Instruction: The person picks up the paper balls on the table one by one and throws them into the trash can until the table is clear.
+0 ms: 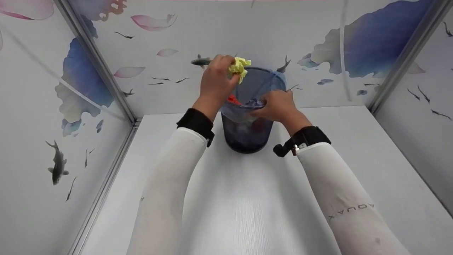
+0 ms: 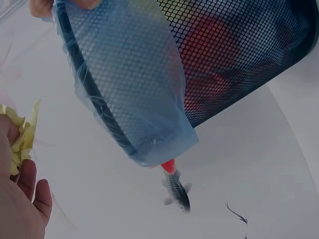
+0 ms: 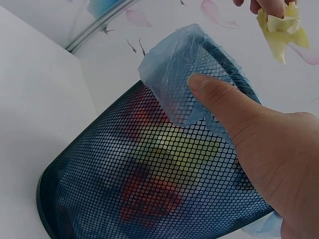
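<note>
My left hand [image 1: 217, 79] holds a crumpled yellow paper [image 1: 239, 69] above the left side of a dark mesh wastebasket [image 1: 246, 136]. In the left wrist view the same yellow paper [image 2: 22, 139] is between the fingers, apart from the basket. My right hand [image 1: 279, 106] grips the basket's near right rim, its thumb [image 3: 224, 102] outside on the folded-over blue bag [image 3: 172, 69]; its other fingers are largely hidden. Inside the bag lie a red crumpled piece [image 1: 233, 99] and a purplish one [image 1: 254, 103] close to the right fingers. More red and yellow pieces show through the mesh.
The basket stands on a white table [image 1: 226, 198] near its back edge. Behind rises a white wall panel [image 1: 219, 28] printed with fish and petals, with side panels left and right. Metal frame posts [image 1: 102, 67] mark the corners.
</note>
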A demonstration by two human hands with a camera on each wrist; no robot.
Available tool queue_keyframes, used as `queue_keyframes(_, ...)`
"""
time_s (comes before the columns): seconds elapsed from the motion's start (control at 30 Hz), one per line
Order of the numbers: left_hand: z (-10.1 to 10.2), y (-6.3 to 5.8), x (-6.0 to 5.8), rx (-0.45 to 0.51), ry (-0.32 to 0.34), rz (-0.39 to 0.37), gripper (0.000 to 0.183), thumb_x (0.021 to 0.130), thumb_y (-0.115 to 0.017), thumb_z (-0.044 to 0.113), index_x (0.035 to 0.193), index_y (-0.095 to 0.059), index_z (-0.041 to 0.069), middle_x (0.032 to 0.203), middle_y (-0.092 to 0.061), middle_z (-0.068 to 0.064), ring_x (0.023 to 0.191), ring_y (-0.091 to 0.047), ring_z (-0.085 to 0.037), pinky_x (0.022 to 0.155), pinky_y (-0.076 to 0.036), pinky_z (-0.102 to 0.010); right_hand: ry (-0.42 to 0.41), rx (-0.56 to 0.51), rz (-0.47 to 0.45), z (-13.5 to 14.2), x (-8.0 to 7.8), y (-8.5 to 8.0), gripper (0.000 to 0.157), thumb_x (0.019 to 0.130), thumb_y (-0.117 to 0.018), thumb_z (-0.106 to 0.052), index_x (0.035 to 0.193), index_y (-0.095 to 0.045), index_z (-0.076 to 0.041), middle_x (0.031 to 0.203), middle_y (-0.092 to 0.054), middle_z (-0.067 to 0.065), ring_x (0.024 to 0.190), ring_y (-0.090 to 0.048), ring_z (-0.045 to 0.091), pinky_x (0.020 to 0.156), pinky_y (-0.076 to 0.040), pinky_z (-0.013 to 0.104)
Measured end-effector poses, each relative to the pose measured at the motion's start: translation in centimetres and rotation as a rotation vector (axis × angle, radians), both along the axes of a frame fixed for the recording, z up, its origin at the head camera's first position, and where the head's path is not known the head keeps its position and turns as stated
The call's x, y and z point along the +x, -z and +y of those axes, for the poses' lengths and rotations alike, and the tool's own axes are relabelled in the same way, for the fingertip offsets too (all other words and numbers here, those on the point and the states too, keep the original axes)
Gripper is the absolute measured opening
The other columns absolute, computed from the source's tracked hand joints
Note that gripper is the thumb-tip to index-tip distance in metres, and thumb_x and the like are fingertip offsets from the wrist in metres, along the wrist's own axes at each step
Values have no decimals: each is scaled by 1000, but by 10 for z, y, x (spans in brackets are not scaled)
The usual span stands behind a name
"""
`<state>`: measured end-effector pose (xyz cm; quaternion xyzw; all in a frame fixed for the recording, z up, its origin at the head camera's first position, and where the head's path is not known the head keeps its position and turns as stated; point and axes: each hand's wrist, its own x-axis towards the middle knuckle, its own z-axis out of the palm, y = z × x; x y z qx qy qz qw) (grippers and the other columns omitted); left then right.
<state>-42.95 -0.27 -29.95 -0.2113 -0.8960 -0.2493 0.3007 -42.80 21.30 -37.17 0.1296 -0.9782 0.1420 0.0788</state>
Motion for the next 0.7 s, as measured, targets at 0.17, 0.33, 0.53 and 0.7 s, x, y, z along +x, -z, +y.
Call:
queue_keyframes(0.17, 11, 12, -3, -115, -93, -27, 37, 97, -71, 34, 128, -63, 16, 125, -65, -5, 115, -65, -21, 93, -56, -36, 6, 11, 14, -2, 1, 0, 59, 77, -77, -69, 62, -54, -17, 57, -44, -4, 63, -49, 23, 94, -36, 60)
queue_keyframes(0.33, 14, 25, -6, -194, -150, -53, 52, 95, -71, 44, 140, -59, 22, 133, -65, -3, 119, -65, -22, 93, -57, -40, 2, 12, 17, -2, 0, -1, 59, 76, -78, -69, 61, -55, -17, 57, -46, -4, 65, -51, 23, 93, -37, 59)
queue_keyframes(0.53, 12, 36, -3, -233, -123, -12, 60, 96, -64, 55, 148, -56, 25, 139, -65, 0, 123, -62, -25, 97, -52, -45, 1, 16, 23, -2, 1, 0, 55, 78, -78, -65, 62, -58, -16, 58, -51, -3, 68, -54, 25, 94, -38, 61)
queue_keyframes(0.7, 8, 56, -1, -218, -78, -43, 56, 101, -53, 60, 144, -61, 26, 140, -65, 0, 132, -56, -26, 109, -43, -49, -4, 20, 32, -2, 1, 0, 52, 79, -78, -62, 65, -62, -15, 59, -53, -2, 69, -55, 25, 95, -38, 63)
